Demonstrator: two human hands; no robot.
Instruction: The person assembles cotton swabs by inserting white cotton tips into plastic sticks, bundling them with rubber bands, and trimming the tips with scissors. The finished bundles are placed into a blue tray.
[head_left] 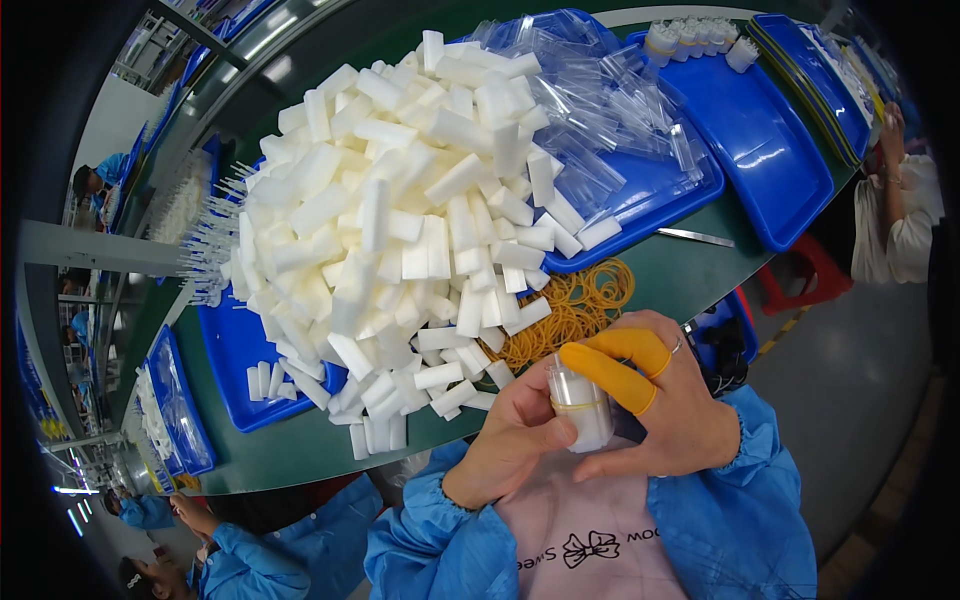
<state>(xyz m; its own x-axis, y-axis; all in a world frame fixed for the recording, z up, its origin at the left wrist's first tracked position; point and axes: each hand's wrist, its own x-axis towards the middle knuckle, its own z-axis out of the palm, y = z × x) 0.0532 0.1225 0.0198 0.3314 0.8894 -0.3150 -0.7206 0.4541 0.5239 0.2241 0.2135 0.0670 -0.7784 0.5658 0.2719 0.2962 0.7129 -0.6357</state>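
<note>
In front of my chest is a short bundle of clear plastic tubes (583, 408) with white pieces inside and a yellow rubber band round it. My left hand (518, 432) grips it from the left, thumb pressed on its front. From the right, my right hand (680, 405) curves about it. Two of that hand's fingers wear yellow finger cots and reach over the bundle's upper side, while the thumb lies by its lower end. Just beyond the hands is a heap of yellow rubber bands (572, 308), next to a big pile of white foam pieces (390, 220).
Clear plastic sleeves (610, 110) lie on a blue tray (690, 190) at the back. Another blue tray (770, 150) at right bears banded bundles (690, 40). Metal tweezers (696, 237) rest on the green table (670, 275). A red stool (808, 275) and co-workers are nearby.
</note>
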